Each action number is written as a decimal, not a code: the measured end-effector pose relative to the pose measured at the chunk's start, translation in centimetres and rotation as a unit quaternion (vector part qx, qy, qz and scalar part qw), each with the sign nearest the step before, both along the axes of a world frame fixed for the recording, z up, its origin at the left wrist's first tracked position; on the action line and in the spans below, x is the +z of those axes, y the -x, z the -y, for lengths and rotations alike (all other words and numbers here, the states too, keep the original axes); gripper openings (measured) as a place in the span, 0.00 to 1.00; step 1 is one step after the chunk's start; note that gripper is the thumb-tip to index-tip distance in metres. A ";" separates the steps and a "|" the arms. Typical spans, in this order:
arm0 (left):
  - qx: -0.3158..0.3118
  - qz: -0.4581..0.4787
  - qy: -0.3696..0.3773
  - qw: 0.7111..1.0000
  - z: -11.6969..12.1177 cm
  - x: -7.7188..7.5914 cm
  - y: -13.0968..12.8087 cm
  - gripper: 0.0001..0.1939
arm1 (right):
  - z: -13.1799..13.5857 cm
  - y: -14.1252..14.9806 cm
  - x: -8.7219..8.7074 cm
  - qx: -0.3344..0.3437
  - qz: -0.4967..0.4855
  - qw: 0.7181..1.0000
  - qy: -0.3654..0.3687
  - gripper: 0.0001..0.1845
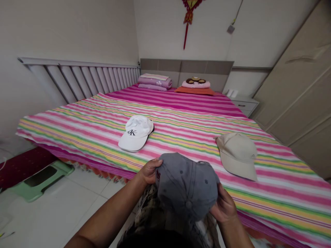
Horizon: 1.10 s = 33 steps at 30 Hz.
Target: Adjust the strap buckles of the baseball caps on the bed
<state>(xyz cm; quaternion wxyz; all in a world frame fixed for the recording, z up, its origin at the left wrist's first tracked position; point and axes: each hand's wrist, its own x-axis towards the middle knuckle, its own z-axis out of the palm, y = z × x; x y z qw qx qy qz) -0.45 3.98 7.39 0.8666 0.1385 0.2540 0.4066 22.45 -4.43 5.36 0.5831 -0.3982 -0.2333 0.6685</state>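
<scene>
A grey baseball cap [187, 186] is held between both hands in front of my body, its crown and top button facing me. My left hand [151, 170] grips the cap's left edge, thumb on top, beside a dark red mark. My right hand [224, 203] grips the opposite side, with its fingers partly hidden by the cap. On the bed beyond lies a white baseball cap [138, 129] with black lettering, brim toward me. A beige baseball cap [239, 153] rests on the bed to the right, its brim also toward me.
The bed [93, 120] wears a striped cover. Folded purple bedding [155, 82] and a pink and orange stack [196, 86] sit by the headboard [165, 67]. A green stool [38, 182] stands on the floor at left; a white nightstand [245, 105] is far right.
</scene>
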 end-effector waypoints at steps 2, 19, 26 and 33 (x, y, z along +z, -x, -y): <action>0.009 -0.019 -0.008 1.000 -0.1 0.1 0.2 0.17 | -0.1 -0.3 -0.2 -0.017 0.013 1.000 -0.018 0.18; -0.150 -0.160 -0.252 0.943 1.5 3.7 0.4 0.09 | 2.6 -0.7 3.0 0.092 0.078 0.992 -0.045 0.32; -0.184 -0.160 -0.312 0.918 2.5 4.1 -1.0 0.08 | 2.9 -0.3 4.4 0.085 0.042 0.988 -0.119 0.16; -0.169 -0.104 -0.300 0.933 3.3 4.4 -2.4 0.11 | 3.1 0.3 5.5 0.090 0.055 0.989 -0.103 0.16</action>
